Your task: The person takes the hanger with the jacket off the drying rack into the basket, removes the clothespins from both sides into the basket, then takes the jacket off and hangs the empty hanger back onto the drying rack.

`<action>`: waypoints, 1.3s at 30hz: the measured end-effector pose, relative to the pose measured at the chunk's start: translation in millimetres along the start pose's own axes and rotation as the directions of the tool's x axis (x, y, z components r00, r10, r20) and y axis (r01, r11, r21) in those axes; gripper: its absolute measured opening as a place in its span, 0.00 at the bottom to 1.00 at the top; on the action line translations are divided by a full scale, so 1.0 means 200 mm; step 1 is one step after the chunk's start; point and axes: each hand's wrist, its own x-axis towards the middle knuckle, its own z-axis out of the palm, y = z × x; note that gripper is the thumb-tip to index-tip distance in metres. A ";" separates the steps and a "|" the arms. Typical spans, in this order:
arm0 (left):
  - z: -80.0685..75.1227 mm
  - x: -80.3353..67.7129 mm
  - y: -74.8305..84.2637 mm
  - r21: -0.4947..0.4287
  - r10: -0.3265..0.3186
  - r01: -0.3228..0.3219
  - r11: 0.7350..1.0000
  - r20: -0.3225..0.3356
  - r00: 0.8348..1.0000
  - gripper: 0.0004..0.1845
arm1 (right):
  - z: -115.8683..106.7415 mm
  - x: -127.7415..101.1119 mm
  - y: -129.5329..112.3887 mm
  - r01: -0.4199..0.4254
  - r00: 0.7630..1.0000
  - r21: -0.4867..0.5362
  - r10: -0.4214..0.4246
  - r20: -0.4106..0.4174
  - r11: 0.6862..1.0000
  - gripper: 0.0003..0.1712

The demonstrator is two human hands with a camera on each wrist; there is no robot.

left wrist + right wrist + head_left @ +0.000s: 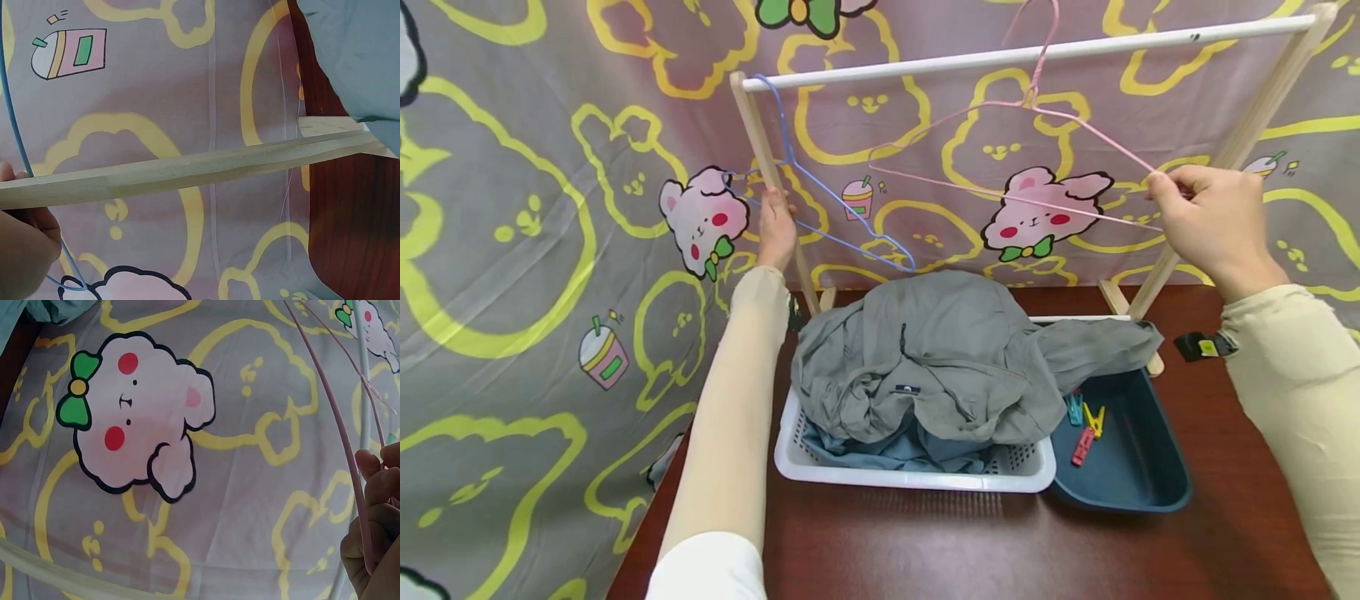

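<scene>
Your left hand (777, 227) pinches the blue hanger (838, 218) against the rack's left post (767, 179); the grip looks closed, though half hidden. Steady that side first. Your right hand (1213, 218) grasps the pink hanger (1022, 158) at its right corner; keep its hook seated on the rail (1030, 52) above the basket (910, 477).

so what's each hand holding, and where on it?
Right hand pinches the pink hanger at its right shoulder corner. Left hand holds the blue hanger near its left corner, beside the rack's wooden post.
</scene>
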 end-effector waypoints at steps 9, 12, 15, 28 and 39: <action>0.01 -0.01 0.01 0.003 -0.024 0.024 1.000 0.026 0.999 0.29 | 0.10 0.04 0.00 0.022 0.996 0.038 -0.025 0.084 0.999 0.22; 0.01 -0.01 0.01 0.009 -0.030 0.030 1.000 0.028 0.999 0.29 | 0.14 0.05 0.00 0.075 0.991 0.024 -0.077 0.111 0.997 0.21; 0.01 -0.01 0.02 0.004 -0.021 0.021 1.000 0.027 0.999 0.29 | 0.18 0.05 -0.02 0.121 0.983 0.002 -0.121 0.135 0.993 0.21; -0.01 -0.01 0.00 -0.016 -0.012 0.012 1.000 0.023 1.000 0.29 | 0.35 0.01 -0.12 0.154 0.960 0.058 -0.163 0.226 0.986 0.19; 0.00 -0.01 0.01 -0.007 -0.002 0.002 1.000 0.008 1.000 0.27 | 0.36 -0.06 -0.09 0.129 0.930 0.077 -0.147 0.338 0.989 0.15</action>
